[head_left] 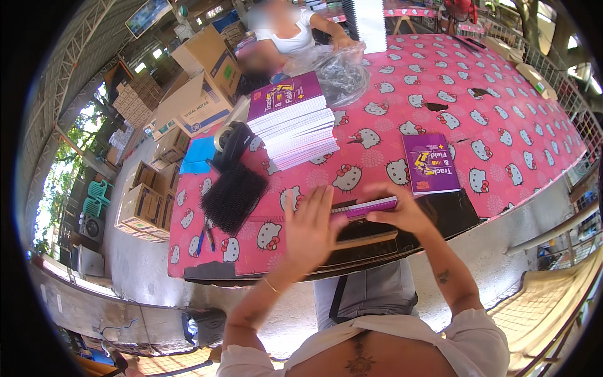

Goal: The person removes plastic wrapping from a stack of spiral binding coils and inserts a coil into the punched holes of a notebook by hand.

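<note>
A purple-covered notebook (375, 205) stands on edge near the table's front, its row of punched holes facing up. My right hand (401, 210) grips its right part between thumb and fingers. At its left end, my left hand (312, 223) lies with fingers stretched out flat and the thumb close against the notebook; whether it holds a coil there is hidden. A second purple notebook (431, 164) lies flat beyond my right hand. Left of my left hand sits a pile of black spiral coils (235, 198).
A fanned stack of purple-covered pages (295, 125) stands further back, beside a black tape dispenser (233, 146). Pens (205, 239) lie at the left edge. Across the pink patterned table (502, 144), a person handles a clear plastic bag (336, 74). Cardboard boxes (204, 103) stand left.
</note>
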`<move>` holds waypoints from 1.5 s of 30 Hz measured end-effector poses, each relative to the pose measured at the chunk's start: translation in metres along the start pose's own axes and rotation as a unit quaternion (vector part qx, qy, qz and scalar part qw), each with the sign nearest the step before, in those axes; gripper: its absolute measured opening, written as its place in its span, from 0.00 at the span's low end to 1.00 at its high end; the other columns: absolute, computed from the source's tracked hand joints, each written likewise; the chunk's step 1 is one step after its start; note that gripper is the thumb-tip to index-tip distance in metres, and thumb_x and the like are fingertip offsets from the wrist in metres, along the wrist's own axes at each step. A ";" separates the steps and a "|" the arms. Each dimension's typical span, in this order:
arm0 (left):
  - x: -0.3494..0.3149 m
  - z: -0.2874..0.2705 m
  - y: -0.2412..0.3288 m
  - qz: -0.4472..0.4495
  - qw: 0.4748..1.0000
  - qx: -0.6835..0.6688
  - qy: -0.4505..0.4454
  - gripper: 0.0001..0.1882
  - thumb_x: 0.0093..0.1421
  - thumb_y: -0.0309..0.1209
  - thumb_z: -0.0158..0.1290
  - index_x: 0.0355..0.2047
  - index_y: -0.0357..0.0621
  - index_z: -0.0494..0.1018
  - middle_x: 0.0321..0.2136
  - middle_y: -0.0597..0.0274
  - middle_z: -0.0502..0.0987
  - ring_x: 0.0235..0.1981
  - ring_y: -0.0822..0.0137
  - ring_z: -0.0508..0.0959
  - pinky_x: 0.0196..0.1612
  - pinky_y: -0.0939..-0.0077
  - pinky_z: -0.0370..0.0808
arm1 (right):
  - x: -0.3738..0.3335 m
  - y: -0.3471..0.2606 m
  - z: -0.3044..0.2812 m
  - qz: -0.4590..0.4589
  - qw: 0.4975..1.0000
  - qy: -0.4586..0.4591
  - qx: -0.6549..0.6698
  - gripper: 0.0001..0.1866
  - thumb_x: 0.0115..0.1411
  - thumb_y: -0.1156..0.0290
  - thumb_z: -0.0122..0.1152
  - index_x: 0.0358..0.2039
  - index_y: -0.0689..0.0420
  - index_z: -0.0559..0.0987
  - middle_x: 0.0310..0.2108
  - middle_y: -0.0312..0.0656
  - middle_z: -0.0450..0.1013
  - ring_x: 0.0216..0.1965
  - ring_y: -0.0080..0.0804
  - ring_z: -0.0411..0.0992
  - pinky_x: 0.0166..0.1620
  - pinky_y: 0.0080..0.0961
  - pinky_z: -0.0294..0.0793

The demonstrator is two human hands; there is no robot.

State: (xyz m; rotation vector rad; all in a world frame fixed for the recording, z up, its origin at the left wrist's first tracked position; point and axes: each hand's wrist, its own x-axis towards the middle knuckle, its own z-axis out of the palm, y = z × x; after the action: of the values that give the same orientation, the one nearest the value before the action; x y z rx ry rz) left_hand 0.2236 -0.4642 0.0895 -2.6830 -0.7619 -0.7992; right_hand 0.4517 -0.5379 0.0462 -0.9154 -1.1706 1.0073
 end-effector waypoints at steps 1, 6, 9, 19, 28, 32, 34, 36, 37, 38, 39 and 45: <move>0.019 -0.012 -0.016 -0.024 0.979 -0.096 -0.178 0.37 0.69 0.53 0.48 0.61 0.28 0.67 0.62 0.35 0.68 0.65 0.44 0.66 0.66 0.31 0.52 | -0.002 0.020 -0.003 0.014 0.999 0.002 -0.030 0.16 0.58 0.79 0.73 0.48 0.62 0.82 0.39 0.39 0.82 0.41 0.22 0.78 0.46 0.21 0.78; 0.002 0.019 -0.001 0.007 0.998 0.045 -0.035 0.36 0.68 0.53 0.48 0.61 0.32 0.68 0.67 0.38 0.63 0.69 0.40 0.62 0.67 0.33 0.54 | 0.001 0.033 0.020 -0.027 0.996 0.037 -0.079 0.11 0.59 0.80 0.72 0.42 0.64 0.84 0.36 0.38 0.83 0.37 0.18 0.77 0.42 0.19 0.77; -0.072 0.051 0.023 0.045 0.995 -0.055 -0.065 0.37 0.68 0.53 0.47 0.62 0.29 0.66 0.67 0.35 0.62 0.70 0.37 0.60 0.67 0.30 0.53 | 0.005 0.037 0.031 -0.059 0.993 0.068 -0.079 0.12 0.58 0.78 0.72 0.43 0.63 0.84 0.32 0.39 0.83 0.33 0.17 0.78 0.38 0.19 0.77; 0.001 0.019 -0.003 0.001 0.994 0.084 -0.067 0.45 0.66 0.60 0.47 0.68 0.31 0.60 0.70 0.37 0.59 0.73 0.44 0.57 0.69 0.33 0.50 | 0.010 0.025 0.029 -0.073 0.993 0.013 -0.095 0.10 0.58 0.77 0.71 0.40 0.63 0.82 0.45 0.45 0.82 0.39 0.22 0.79 0.43 0.22 0.78; 0.016 0.025 0.006 -0.016 0.998 0.061 -0.016 0.49 0.66 0.63 0.42 0.66 0.24 0.59 0.68 0.28 0.58 0.73 0.36 0.54 0.70 0.30 0.44 | 0.000 0.017 0.012 -0.083 0.977 -0.030 -0.196 0.12 0.64 0.74 0.65 0.48 0.62 0.83 0.32 0.44 0.81 0.28 0.20 0.74 0.34 0.23 0.73; -0.051 0.047 0.031 0.095 0.986 0.008 -0.139 0.46 0.70 0.59 0.39 0.68 0.23 0.55 0.69 0.29 0.56 0.72 0.35 0.54 0.70 0.30 0.44 | 0.000 0.018 0.013 -0.110 0.963 -0.012 -0.245 0.14 0.63 0.73 0.65 0.49 0.61 0.82 0.29 0.48 0.80 0.24 0.31 0.76 0.33 0.28 0.74; -0.050 0.057 0.025 0.117 0.992 -0.002 -0.054 0.45 0.70 0.58 0.39 0.68 0.24 0.55 0.69 0.29 0.57 0.72 0.34 0.55 0.69 0.30 0.45 | 0.002 0.016 0.016 -0.100 0.966 -0.026 -0.238 0.14 0.63 0.73 0.66 0.49 0.61 0.82 0.29 0.49 0.80 0.24 0.32 0.75 0.32 0.28 0.74; 0.023 0.032 0.009 -0.012 0.999 0.033 -0.017 0.47 0.69 0.60 0.39 0.68 0.25 0.57 0.68 0.29 0.58 0.72 0.36 0.55 0.70 0.31 0.44 | -0.002 0.018 0.011 -0.072 0.967 -0.036 -0.242 0.14 0.62 0.73 0.66 0.49 0.61 0.81 0.29 0.49 0.80 0.24 0.33 0.75 0.32 0.29 0.74; 0.020 0.034 0.009 0.026 0.998 0.049 -0.030 0.46 0.70 0.60 0.38 0.68 0.24 0.57 0.68 0.28 0.58 0.72 0.36 0.56 0.70 0.31 0.44 | -0.001 0.018 0.010 -0.065 0.965 -0.034 -0.252 0.15 0.62 0.73 0.66 0.49 0.61 0.82 0.29 0.50 0.80 0.24 0.34 0.75 0.32 0.29 0.74; -0.004 0.044 0.018 0.024 0.998 0.045 -0.031 0.46 0.70 0.60 0.38 0.68 0.24 0.57 0.68 0.28 0.58 0.72 0.36 0.56 0.70 0.31 0.44 | -0.001 0.019 0.011 -0.058 0.963 -0.032 -0.263 0.15 0.62 0.73 0.66 0.48 0.62 0.82 0.29 0.51 0.79 0.24 0.36 0.75 0.32 0.29 0.74; -0.043 0.057 0.032 0.063 0.997 0.021 -0.035 0.46 0.70 0.60 0.38 0.68 0.24 0.56 0.68 0.28 0.58 0.72 0.36 0.56 0.69 0.31 0.45 | 0.000 0.023 0.015 -0.105 0.961 -0.009 -0.257 0.15 0.61 0.73 0.67 0.49 0.62 0.81 0.27 0.51 0.78 0.23 0.38 0.75 0.31 0.29 0.74; 0.000 0.039 0.025 0.059 0.995 0.032 -0.071 0.47 0.69 0.62 0.38 0.68 0.26 0.57 0.70 0.34 0.57 0.73 0.37 0.55 0.71 0.34 0.42 | -0.001 0.021 0.010 -0.056 0.956 -0.044 -0.285 0.18 0.60 0.73 0.67 0.50 0.62 0.80 0.30 0.54 0.78 0.26 0.41 0.77 0.33 0.31 0.75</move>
State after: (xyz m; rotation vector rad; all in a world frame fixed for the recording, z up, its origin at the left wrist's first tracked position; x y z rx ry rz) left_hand 0.2544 -0.4704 0.0558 -2.7198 -0.6402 -0.5527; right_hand 0.4386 -0.5323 0.0272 -1.2444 -1.6126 0.6239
